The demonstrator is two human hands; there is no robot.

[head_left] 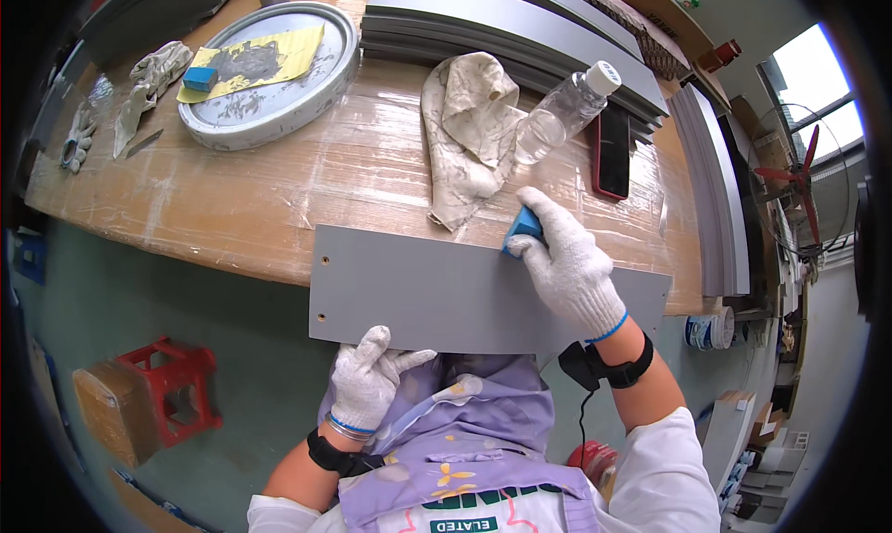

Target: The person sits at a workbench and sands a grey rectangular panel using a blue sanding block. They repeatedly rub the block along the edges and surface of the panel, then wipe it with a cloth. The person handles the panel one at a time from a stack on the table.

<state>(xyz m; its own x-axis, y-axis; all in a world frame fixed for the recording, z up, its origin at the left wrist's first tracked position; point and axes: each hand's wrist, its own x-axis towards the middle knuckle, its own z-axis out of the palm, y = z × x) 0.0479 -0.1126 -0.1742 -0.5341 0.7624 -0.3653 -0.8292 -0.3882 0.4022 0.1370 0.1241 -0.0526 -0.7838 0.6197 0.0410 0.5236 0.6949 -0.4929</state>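
Note:
A long grey panel with small holes at its left end lies across the table's near edge, its near side jutting out over my lap. In my gloved right hand a small blue block is pinched between thumb and fingers, at the panel's far edge. My gloved left hand is at the near edge, left of the middle. Its visible fingers are stretched apart, one tip touching or nearly touching the edge; the other fingers are partly hidden. A crumpled, stained cloth lies just beyond the panel.
Beyond the right hand are a clear bottle with a white cap and a phone. A round grey lid bears a yellow sheet with grey paste. Grey panels are stacked behind. A red stool stands left.

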